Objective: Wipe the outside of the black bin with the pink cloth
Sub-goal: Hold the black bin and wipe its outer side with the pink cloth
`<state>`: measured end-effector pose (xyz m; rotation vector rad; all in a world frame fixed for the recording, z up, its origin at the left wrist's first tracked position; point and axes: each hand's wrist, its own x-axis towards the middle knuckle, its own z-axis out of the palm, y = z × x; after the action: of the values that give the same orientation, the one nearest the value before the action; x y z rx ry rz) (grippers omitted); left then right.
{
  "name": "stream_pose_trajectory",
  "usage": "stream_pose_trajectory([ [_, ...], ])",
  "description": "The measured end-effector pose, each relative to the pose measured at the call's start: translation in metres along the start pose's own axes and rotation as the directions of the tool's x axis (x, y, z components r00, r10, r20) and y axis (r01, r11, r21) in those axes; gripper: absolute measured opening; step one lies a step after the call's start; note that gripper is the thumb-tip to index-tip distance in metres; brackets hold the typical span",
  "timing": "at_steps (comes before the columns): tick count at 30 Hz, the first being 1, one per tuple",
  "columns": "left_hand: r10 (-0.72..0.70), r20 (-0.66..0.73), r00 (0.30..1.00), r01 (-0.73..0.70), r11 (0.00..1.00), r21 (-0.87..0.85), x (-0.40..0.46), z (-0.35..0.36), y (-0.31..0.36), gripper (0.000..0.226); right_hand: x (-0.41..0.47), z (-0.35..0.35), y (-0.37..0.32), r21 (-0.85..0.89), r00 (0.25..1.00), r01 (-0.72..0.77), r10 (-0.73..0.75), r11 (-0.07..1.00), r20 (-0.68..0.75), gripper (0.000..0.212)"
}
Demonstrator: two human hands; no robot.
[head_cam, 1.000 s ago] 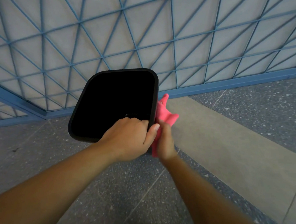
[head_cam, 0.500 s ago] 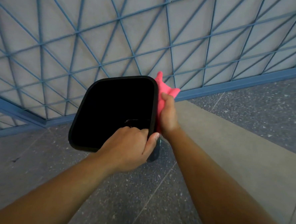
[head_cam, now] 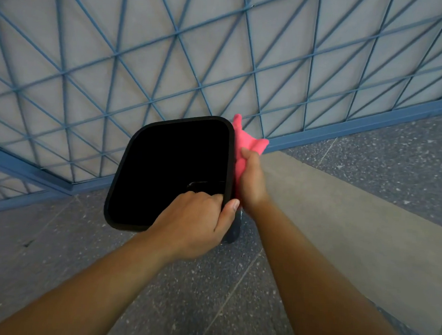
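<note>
The black bin (head_cam: 148, 147) is seen from above, its dark square mouth facing me, standing on the speckled floor close to the wall. My left hand (head_cam: 193, 222) grips the bin's near right rim corner, fingers curled inside and thumb outside. My right hand (head_cam: 251, 182) presses the pink cloth (head_cam: 247, 140) flat against the bin's right outer side, near the far corner. A bunch of cloth sticks up past my fingers. The bin's outer walls are mostly hidden below the rim.
A pale wall with a blue diagonal lattice (head_cam: 199, 85) and a blue skirting (head_cam: 346, 125) runs right behind the bin. The floor is dark speckled stone (head_cam: 207, 296) with a lighter grey strip (head_cam: 328, 212) to the right.
My right hand slid the pink cloth along the bin's right side, from the near corner by my left hand up toward the far corner. My left hand kept its grip.
</note>
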<state>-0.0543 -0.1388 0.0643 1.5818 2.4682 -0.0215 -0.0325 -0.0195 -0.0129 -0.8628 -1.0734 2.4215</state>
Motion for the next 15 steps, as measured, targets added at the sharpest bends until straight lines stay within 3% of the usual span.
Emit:
stream_pose_trajectory([
  [2,-0.014,-0.01,1.0,0.014,1.0,-0.013,0.001,0.0,0.0,0.051,0.008,-0.007,-0.002,0.003,1.0,0.009,-0.009,1.0,-0.023,0.054],
  [6,-0.084,0.001,0.996,0.084,0.986,-0.142,-0.002,-0.002,0.003,0.051,0.003,-0.04,0.013,0.108,0.974,0.052,-0.027,0.993,-0.227,0.082],
  [9,-0.127,-0.03,0.991,0.12,0.977,-0.178,-0.003,-0.004,0.004,0.055,-0.01,-0.066,0.017,0.151,0.96,0.064,-0.02,0.986,-0.278,0.085],
  [15,-0.036,-0.165,0.986,0.047,0.997,0.062,-0.015,-0.001,0.006,0.048,-0.033,-0.085,0.011,0.094,0.951,0.068,-0.036,0.993,-0.308,0.08],
])
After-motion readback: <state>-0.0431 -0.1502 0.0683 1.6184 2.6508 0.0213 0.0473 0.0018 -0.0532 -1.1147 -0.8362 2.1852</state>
